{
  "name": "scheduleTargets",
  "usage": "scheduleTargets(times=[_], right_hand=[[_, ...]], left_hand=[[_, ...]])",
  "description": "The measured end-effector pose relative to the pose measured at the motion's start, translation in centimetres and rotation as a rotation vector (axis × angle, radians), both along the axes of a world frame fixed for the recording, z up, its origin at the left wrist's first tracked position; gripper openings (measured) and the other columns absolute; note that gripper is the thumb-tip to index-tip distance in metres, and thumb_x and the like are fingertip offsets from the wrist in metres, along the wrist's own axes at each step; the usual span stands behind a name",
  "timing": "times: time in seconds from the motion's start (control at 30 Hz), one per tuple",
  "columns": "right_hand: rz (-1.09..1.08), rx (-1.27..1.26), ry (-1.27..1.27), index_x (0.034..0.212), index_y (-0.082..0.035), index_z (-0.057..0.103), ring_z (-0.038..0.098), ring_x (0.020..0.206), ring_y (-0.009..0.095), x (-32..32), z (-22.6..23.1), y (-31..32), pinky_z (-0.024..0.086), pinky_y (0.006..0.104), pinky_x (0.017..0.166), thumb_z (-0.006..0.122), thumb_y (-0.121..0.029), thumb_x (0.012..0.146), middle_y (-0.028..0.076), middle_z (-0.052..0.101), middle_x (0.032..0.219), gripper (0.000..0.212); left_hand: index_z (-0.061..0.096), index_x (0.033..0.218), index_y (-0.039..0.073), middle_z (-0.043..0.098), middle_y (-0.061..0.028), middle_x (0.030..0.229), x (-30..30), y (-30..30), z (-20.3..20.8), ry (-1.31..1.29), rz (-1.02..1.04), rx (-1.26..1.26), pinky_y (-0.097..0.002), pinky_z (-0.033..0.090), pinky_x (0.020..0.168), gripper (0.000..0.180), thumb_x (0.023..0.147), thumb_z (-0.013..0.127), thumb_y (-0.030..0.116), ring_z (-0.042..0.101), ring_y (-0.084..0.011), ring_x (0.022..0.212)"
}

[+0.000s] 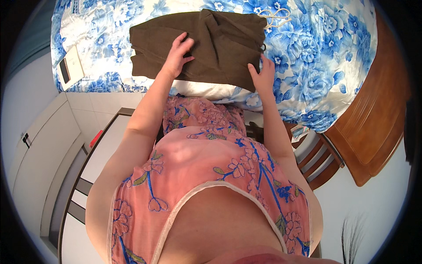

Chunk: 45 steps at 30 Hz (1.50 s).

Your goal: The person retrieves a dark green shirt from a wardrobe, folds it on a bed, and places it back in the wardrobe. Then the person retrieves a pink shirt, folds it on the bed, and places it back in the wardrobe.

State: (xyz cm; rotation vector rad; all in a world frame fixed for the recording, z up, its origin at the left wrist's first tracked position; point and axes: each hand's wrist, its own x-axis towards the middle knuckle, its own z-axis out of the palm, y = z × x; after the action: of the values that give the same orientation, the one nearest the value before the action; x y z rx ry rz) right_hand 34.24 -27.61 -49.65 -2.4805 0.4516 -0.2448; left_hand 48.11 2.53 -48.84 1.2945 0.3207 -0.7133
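Dark olive-brown drawstring shorts (228, 66) lie spread sideways on a blue-and-white floral cloth (307, 57). Their gathered waist end is at the right, with a pale cord (279, 18) looped out beyond it. My left hand (178, 55) is over the middle-left of the shorts, palm down, its thumb and fingers apart and nothing held. At the near right corner, my right hand (263, 75) rests by the waist edge. Its thumb lies toward the fabric, apart from the fingers, which reach along the edge. A few folds run across the shorts' middle.
A white flat box (75, 66) with a dark panel lies at the cloth's left edge. Brown wooden furniture (369, 119) stands at the right, beside a slatted wooden chair (318, 165). A dark-framed white panel (103, 149) is at my left, with a red object (96, 138) beyond.
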Motion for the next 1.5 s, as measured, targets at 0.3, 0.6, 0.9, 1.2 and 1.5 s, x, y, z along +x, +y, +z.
scheduleTargets(times=[0.3, 0.6, 0.9, 1.2, 1.5], right_hand=[[-0.431, 1.084, 0.342, 0.141, 0.007, 0.042, 0.064, 0.109, 0.026, 0.3, -5.2, -2.2, 0.053, 0.0362, 0.092, 0.089, -0.031, 0.077, 0.018, 0.062, 0.126, 0.088], [-0.307, 1.161, 0.417, 0.143, 0.003, 0.042, 0.063, 0.113, 0.027, 1.2, -3.5, -2.7, 0.053, 0.0377, 0.095, 0.09, -0.021, 0.073, 0.017, 0.06, 0.131, 0.088], [-0.141, 1.486, 0.397, 0.14, 0.0, 0.051, 0.065, 0.113, 0.028, 3.0, 2.8, 0.5, 0.054, 0.0405, 0.099, 0.073, -0.007, 0.077, 0.013, 0.063, 0.129, 0.067], [0.319, 1.337, 0.459, 0.15, 0.003, 0.038, 0.064, 0.114, 0.027, 8.7, 12.7, 19.5, 0.053, 0.0369, 0.097, 0.075, -0.013, 0.085, 0.015, 0.063, 0.128, 0.077], [0.4, 0.6, 0.308, 0.142, 0.001, 0.048, 0.061, 0.112, 0.026, 8.9, 4.3, 24.5, 0.052, 0.039, 0.092, 0.079, -0.025, 0.086, 0.017, 0.06, 0.124, 0.069]], left_hand=[[0.056, 0.114, 0.01, 0.062, 0.0004, 0.099, -1.9, -1.4, -3.4, 0.086, 0.145, 0.078, -0.0278, 0.05, 0.071, 0.023, 0.093, 0.064, 0.007, 0.059, -0.0106, 0.085], [0.06, 0.121, 0.008, 0.053, -0.0197, 0.133, -1.6, -0.5, 0.7, -0.899, -0.018, 1.044, -0.0469, 0.046, 0.1, 0.044, 0.078, 0.07, 0.014, 0.054, -0.0379, 0.119], [0.026, 0.16, 0.028, 0.009, -0.017, 0.168, -2.3, -5.6, -2.9, -0.873, -0.657, 0.943, -0.0617, 0.005, 0.122, 0.075, 0.096, 0.06, 0.048, 0.007, -0.0329, 0.157], [0.054, 0.143, 0.009, 0.058, -0.0077, 0.14, -1.4, 4.0, -1.7, 0.337, 0.271, -0.411, -0.041, 0.044, 0.11, 0.049, 0.106, 0.044, 0.041, 0.055, -0.0207, 0.128], [0.042, 0.15, 0.009, 0.046, -0.0124, 0.153, -7.4, 16.2, -6.1, 0.246, 0.883, -0.883, -0.0489, 0.036, 0.117, 0.062, 0.104, 0.039, 0.05, 0.046, -0.0323, 0.138]])
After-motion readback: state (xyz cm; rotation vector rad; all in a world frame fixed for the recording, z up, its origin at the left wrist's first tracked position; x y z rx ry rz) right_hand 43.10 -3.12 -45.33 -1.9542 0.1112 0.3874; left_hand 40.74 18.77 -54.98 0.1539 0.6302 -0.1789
